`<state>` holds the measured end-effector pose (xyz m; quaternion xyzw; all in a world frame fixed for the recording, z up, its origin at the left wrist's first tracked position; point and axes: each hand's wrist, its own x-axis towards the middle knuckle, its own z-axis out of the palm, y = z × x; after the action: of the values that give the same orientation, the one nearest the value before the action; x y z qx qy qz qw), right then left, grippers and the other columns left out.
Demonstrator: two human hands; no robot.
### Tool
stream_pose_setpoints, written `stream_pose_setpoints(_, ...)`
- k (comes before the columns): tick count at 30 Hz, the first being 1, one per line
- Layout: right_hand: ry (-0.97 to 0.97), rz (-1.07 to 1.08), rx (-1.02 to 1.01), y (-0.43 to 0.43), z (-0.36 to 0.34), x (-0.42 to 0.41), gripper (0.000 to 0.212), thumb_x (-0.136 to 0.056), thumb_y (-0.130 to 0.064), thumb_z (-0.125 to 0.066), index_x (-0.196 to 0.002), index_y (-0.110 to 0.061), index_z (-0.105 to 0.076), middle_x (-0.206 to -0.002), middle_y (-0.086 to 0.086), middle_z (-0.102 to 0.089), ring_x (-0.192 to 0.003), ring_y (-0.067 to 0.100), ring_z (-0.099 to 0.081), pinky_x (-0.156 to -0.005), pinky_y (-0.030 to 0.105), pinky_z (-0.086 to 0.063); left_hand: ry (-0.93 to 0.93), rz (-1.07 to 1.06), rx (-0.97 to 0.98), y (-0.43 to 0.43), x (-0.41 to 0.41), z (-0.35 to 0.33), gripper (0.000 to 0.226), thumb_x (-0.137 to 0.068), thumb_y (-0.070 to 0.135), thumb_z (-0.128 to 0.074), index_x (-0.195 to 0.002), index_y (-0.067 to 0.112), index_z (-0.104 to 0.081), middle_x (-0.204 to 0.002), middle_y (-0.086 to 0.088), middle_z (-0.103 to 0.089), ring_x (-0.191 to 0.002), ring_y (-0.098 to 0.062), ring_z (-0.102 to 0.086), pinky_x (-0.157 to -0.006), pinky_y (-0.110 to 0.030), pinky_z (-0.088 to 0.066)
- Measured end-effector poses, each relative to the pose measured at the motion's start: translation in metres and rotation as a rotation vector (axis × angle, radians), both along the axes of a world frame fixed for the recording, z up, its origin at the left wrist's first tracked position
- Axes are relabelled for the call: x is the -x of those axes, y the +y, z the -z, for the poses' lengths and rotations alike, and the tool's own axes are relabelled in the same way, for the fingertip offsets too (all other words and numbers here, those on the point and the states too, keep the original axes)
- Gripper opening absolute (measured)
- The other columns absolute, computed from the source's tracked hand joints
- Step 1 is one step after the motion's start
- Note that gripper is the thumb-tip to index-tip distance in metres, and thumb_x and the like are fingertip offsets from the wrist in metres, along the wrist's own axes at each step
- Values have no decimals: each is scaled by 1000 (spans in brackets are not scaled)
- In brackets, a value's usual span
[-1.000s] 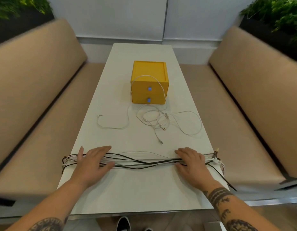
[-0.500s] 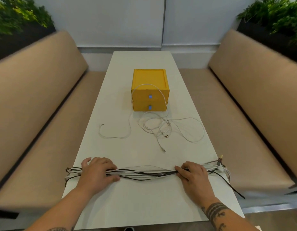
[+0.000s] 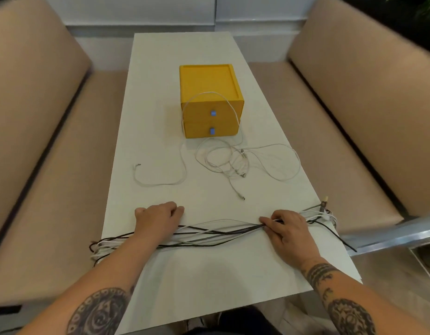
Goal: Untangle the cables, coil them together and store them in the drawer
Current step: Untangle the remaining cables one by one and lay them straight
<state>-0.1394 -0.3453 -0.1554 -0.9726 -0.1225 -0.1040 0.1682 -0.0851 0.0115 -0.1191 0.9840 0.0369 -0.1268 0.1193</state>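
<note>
Two hands work one long bundle of cables, black and white, lying crosswise on the tabletop, well apart from the yellow drawer box on its near side. The right hand grips the bundle, its fingers curled narrow round the strands. The left hand lies over the bundle's other half, knuckles up, fingers curled on the side toward the box; whether they hold any strand I cannot tell. Between bundle and box sprawl loose white cables in a tangle, one loop draped up over the box's front top edge; both drawers look closed.

The step in hand, I judge, is gathering the straight lengths into one hank before coiling. To do it well, hold the right-hand grip firm as an anchor; slide the left hand along the strands so slack and crossings are combed out rather than trapped; then fold the bundle in even loops, hand to hand, without twisting. The black strand straying past the tabletop edge could snag; draw it in first. The white tangle nearer the box is not yet sorted; its loop should be lifted off the box before a drawer is pulled.
</note>
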Motion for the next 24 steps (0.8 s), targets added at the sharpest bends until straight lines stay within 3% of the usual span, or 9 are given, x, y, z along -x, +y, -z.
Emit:
stream_pose_setpoints(5, 7, -1, 18, 5, -3, 2, 36, -95, -40, -48, -118, -28, -73, -100, -7, -59, -97, 17, -55, -91, 36, -36, 100, 44, -50, 2, -15, -4, 48, -97, 54, -30, -74, 23, -59, -77, 8, -63, -80, -19, -58, -78, -36, -36)
stream_pose_setpoints(9, 9, 94, -38, 16, -11, -6, 42, -97, -42, -40, -116, -27, -74, -99, -8, -65, -98, 16, -57, -94, 37, -32, -19, -77, 188, 6, -33, -8, 45, -98, 48, -41, -71, 16, -57, -73, 1, -60, -74, -24, -59, -64, -33, -44)
stream_pose_setpoints(12, 25, 195, -94, 34, -17, -21, 44, -98, -43, -36, -113, -27, -74, -102, -9, -66, -102, 11, -56, -98, 39, -29, -292, -65, 242, 6, -53, -4, 20, -96, 37, -55, -95, 18, -63, -98, -1, -62, -95, -26, -57, -72, -39, -48)
stream_pose_setpoints(15, 14, 197, -160, 54, -25, -38, 40, -98, -43, -38, -107, -30, -75, -103, -12, -61, -99, 10, -53, -96, 36, -27, -183, -69, 159, 8, -72, 4, 34, -95, 35, -59, -127, 21, -61, -128, -5, -54, -119, -32, -44, -87, -45, -46)
stream_pose_setpoints(19, 19, 113, -229, 77, -39, -62, 35, -98, -43, -41, -105, -32, -74, -107, -13, -60, -102, 8, -54, -96, 35, -27, -180, -48, 125, 11, -80, 8, 15, -97, 24, -55, -97, 19, -69, -105, -2, -57, -104, -30, -48, -79, -40, -42)
stream_pose_setpoints(24, 29, 12, -300, 97, -67, -95, 34, -96, -43, -44, -109, -31, -73, -113, -9, -60, -110, 14, -53, -93, 34, -29, -284, -82, 200, 6, -103, -26, 30, -92, 2, -44, -89, 29, -57, -93, 6, -65, -92, -24, -51, -75, -32, -21)
